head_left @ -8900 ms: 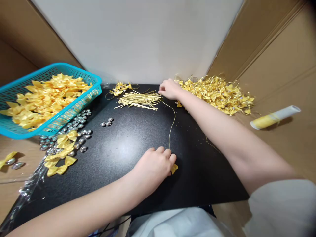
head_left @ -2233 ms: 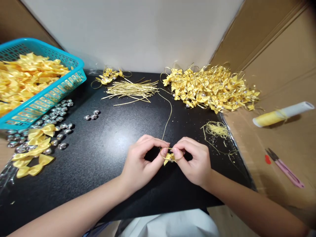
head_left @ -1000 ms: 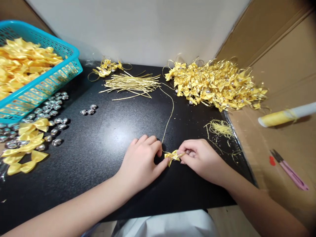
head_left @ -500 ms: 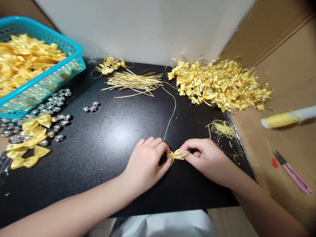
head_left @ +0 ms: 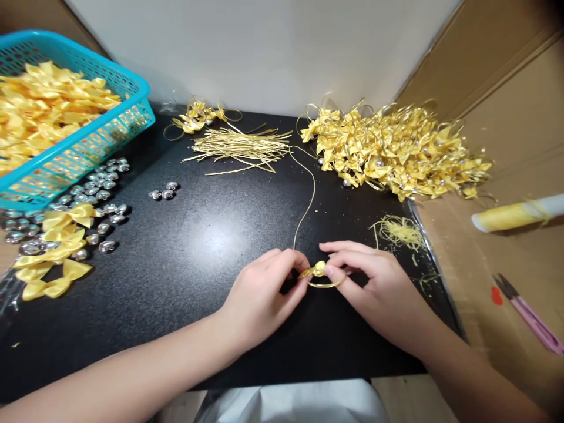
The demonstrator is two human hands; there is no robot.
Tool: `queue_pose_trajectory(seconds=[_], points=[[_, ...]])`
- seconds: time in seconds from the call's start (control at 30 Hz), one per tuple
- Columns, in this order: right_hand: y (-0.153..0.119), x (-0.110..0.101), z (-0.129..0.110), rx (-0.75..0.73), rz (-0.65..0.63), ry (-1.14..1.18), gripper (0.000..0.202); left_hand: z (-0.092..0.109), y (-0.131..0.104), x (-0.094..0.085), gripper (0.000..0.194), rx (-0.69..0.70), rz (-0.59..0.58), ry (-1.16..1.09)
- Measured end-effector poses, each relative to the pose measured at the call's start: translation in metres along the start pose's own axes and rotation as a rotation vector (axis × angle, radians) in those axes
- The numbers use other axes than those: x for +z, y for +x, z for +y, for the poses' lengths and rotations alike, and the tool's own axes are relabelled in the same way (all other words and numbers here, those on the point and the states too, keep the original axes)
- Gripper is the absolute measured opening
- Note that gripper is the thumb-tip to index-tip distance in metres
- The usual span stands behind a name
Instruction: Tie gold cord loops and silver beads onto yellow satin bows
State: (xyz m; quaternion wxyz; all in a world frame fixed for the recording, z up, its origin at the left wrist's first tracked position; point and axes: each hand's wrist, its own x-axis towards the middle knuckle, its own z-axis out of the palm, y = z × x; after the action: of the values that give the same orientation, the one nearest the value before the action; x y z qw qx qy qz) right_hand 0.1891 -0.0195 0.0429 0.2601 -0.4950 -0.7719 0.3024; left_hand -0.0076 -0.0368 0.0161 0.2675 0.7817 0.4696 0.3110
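A small yellow bow [head_left: 318, 269] with a gold cord loop hangs between my hands above the front of the black table. My left hand [head_left: 268, 288] pinches the bow's left end. On its right side, my right hand [head_left: 370, 282] holds the bow and gold loop between thumb and a finger, its other fingers spread. A thin yellow thread [head_left: 314, 194] runs from my left hand back to a bundle of gold cords [head_left: 242, 147].
At left are a blue basket [head_left: 79, 138] of yellow bows, silver beads [head_left: 106, 176] and loose bows [head_left: 57, 255]. Finished-looking bows [head_left: 388, 153] are heaped back right, near tangled thread [head_left: 400, 232]. Pink-handled snips [head_left: 535, 323] and a yellow-white roll [head_left: 511, 216] lie at right.
The bow has turned between my hands, and a gold loop now shows below it. My right hand's fingers have spread. The view has shifted slightly.
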Motion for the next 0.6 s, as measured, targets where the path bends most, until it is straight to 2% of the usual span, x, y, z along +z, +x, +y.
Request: queue_pose_trajectory(seconds=[0.13,0.27,0.43,0.6], points=[[0.001,0.007,0.0,0.004,-0.034,0.044,0.015,0.004,0.001,-0.001,0.008,-0.046,0.03,-0.125],[0.003,0.011,-0.002,0.012,-0.058,0.127,0.018,0.004,0.002,-0.001,0.007,-0.272,0.025,-0.435],[0.006,0.012,-0.005,-0.048,0.02,0.157,0.02,0.002,0.008,-0.002,0.017,-0.54,-0.002,-0.737],[0.006,0.013,-0.003,-0.12,0.056,0.127,0.019,0.0,0.012,-0.002,0.016,-0.564,0.023,-0.809]])
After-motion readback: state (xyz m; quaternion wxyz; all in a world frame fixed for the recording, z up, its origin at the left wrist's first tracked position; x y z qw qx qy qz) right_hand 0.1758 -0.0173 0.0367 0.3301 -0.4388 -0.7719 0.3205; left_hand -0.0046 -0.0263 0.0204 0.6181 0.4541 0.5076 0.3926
